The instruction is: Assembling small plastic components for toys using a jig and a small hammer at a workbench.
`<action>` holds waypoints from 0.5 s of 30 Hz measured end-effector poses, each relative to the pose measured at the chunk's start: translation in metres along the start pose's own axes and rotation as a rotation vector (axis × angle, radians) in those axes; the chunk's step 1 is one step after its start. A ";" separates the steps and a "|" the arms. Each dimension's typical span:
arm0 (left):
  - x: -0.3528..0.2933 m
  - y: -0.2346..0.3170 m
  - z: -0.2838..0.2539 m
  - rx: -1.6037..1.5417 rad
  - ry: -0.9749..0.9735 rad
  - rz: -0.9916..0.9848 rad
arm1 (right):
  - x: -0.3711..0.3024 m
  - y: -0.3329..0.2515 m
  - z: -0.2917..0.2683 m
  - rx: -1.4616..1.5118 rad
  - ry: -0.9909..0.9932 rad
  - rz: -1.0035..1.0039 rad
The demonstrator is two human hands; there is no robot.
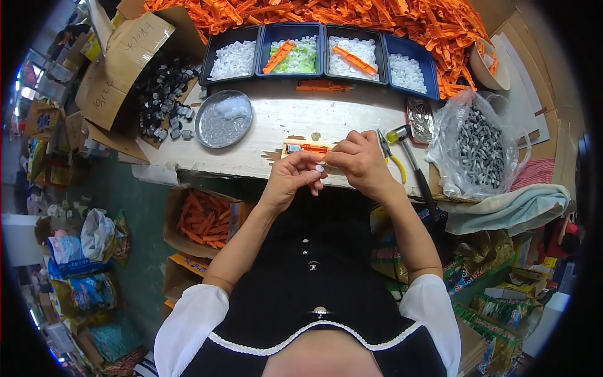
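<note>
At the bench's near edge, an orange plastic piece [317,148] with a grey block at its left end lies on a small pale base. My left hand [290,181] is just below it, fingers closed around a small white round part [320,168]. My right hand [364,164] comes in from the right with bent fingers pinched together, their tips meeting the left fingertips close to the orange piece. What the right fingertips hold, if anything, is hidden behind the fingers.
Four bins hold small white and green parts, including a dark bin [259,70]. Behind lies an orange pile [314,11]. A round metal dish [200,129] and black-and-grey blocks [164,94] sit left; pliers [397,164], a hammer [411,154] and a bag of grey parts [480,147] right.
</note>
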State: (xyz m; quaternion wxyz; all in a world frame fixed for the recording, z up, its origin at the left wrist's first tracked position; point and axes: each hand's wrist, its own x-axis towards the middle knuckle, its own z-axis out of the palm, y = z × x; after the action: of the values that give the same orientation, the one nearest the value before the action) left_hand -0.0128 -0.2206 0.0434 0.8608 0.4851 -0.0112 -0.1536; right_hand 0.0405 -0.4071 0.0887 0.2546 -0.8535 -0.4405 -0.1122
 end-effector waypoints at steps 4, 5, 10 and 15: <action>-0.003 0.000 0.001 0.004 0.038 -0.006 | 0.000 -0.007 -0.002 -0.070 -0.010 -0.037; -0.003 -0.001 0.001 0.003 0.036 -0.006 | 0.001 -0.008 -0.003 -0.072 -0.010 -0.036; -0.003 0.001 0.000 0.061 0.041 0.007 | 0.007 -0.008 -0.002 -0.160 -0.022 -0.091; -0.002 0.000 0.000 0.065 0.044 0.019 | 0.010 -0.010 0.001 -0.163 -0.019 -0.123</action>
State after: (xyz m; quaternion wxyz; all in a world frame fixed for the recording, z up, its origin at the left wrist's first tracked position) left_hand -0.0146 -0.2203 0.0432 0.8460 0.5159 -0.0021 -0.1342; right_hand 0.0381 -0.3950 0.0951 0.1726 -0.8439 -0.4838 -0.1551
